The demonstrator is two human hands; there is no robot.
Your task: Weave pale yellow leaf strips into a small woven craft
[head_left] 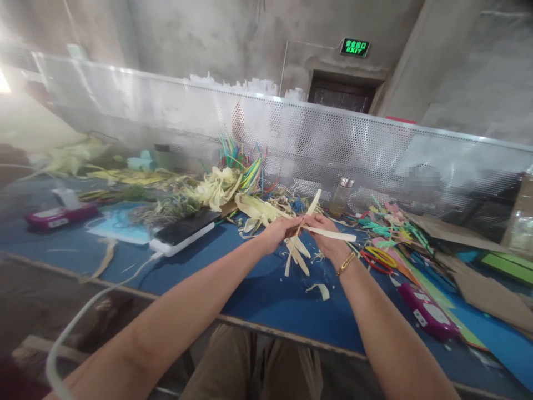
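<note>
Frame centre: left hand [277, 232] and right hand [328, 240], fingers closed, pinch pale strips [296, 254] above the blue table [258, 294]. The strips look light, limp and easily torn; best held near their crossing.

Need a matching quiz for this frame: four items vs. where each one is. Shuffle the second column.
Things:
1. pale strips
2. glass jar
3. white cable
4. gold bracelet

Places:
a. around the wrist of the right hand
b. hanging over the near edge of the table, at the left
c. pinched between the left hand and the right hand
d. standing upright by the perforated screen

Pairs: 1-c, 2-d, 3-b, 4-a
</note>
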